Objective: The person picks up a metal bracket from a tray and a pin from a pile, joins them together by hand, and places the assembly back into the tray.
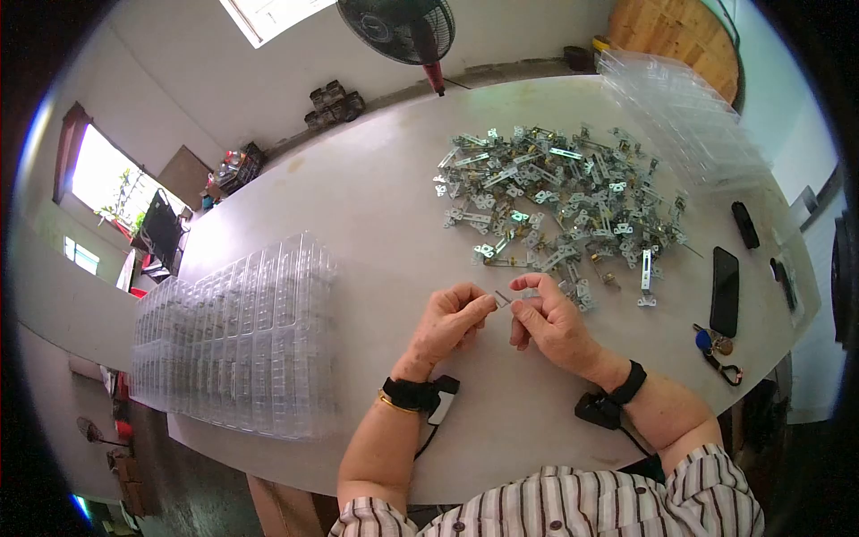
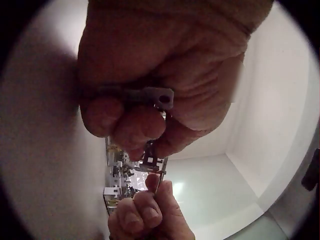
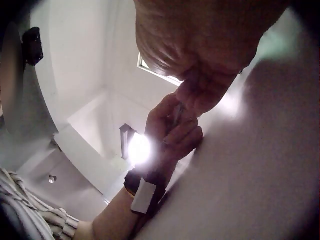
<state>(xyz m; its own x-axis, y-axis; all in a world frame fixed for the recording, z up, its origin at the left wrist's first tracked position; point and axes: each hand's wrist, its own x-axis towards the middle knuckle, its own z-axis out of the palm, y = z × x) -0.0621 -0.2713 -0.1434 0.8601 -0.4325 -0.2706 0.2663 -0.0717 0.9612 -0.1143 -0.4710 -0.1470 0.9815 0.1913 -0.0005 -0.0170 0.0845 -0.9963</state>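
Observation:
My left hand (image 1: 450,320) curls its fingers round a small metal bracket (image 2: 161,97); the flat end with a round hole sticks out past the fingers in the left wrist view. More of its metal frame (image 2: 151,159) shows beyond the fingertips. Facing it, close by, my right hand (image 1: 557,329) pinches a thin metal pin (image 2: 160,183) between thumb and finger, its tip right at the bracket. In the head view the index finger of that hand is raised. Behind the hands lies a heap of similar metal brackets (image 1: 564,192) with brass-coloured parts.
Stacked clear plastic trays (image 1: 237,345) stand on the table (image 1: 385,197) at the left. More clear trays (image 1: 684,125) lie at the far right. A phone (image 1: 725,291), keys (image 1: 716,345) and a black object (image 1: 744,225) line the right side. A fan (image 1: 403,27) stands behind.

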